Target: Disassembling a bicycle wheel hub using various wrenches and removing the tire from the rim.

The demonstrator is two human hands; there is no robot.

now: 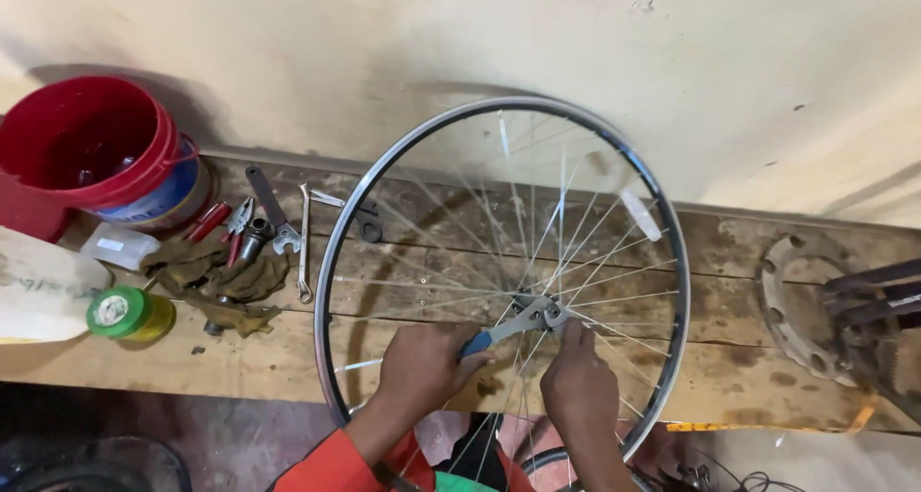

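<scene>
Gripping a blue-handled wrench (504,327), left hand (422,365) works inside the wheel rim (331,262).

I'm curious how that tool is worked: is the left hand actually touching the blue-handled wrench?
Touching. The head view shows the left hand wrapped around the blue handle of the wrench, whose head sits at the wheel hub.

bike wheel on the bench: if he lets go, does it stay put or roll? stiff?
The bike wheel stands upright against the wall, so it would probably roll or topple if released. The thin spokes probably flex, while the metal rim likely stays stiff. Open structure suggests light for its size.
</scene>
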